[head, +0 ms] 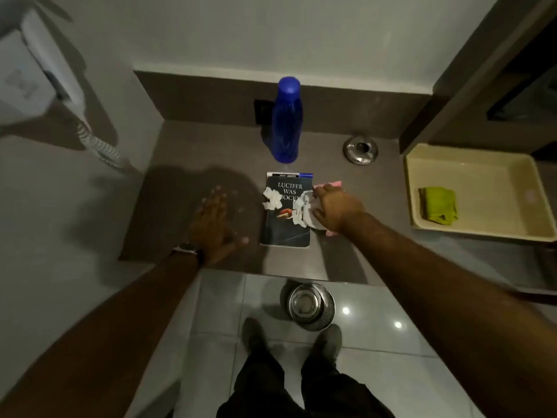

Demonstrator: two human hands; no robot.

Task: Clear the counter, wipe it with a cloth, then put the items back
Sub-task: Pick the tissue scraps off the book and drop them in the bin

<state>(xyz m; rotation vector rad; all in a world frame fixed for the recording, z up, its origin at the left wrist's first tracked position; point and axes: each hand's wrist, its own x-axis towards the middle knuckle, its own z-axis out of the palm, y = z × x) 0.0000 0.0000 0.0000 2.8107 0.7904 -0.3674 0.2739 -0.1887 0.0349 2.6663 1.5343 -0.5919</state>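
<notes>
The right hand [334, 211] reached over the right edge of a dark paperback book [285, 211], its fingers [320, 192] curled onto a crumpled white tissue [305, 211] that lay partly on the cover; whether they had fully closed on it I cannot tell. A second tissue wad [272, 199] sat on the cover's left side, untouched. The left hand [212, 226] lay flat and open on the bench [193, 164], holding nothing. A pink slip [330, 184] showed under the right hand, and a blue pen [297, 175] lay along the book's top edge. A blue bottle [286, 122] stood upright behind them.

Clearing had probably just begun. The step would go best if both tissues were gathered in one pinch without dragging the book, then dropped in the steel bin [310, 307] on the floor below, apparently the place for them. The green cloth [438, 205] waited in a cream tray [428, 164] at the right.

The bench was dark grey stone set into a corner, with a round metal fitting [360, 149] near the back. A wall-mounted hair dryer [45, 73] hung at left over pale tiled flooring.
</notes>
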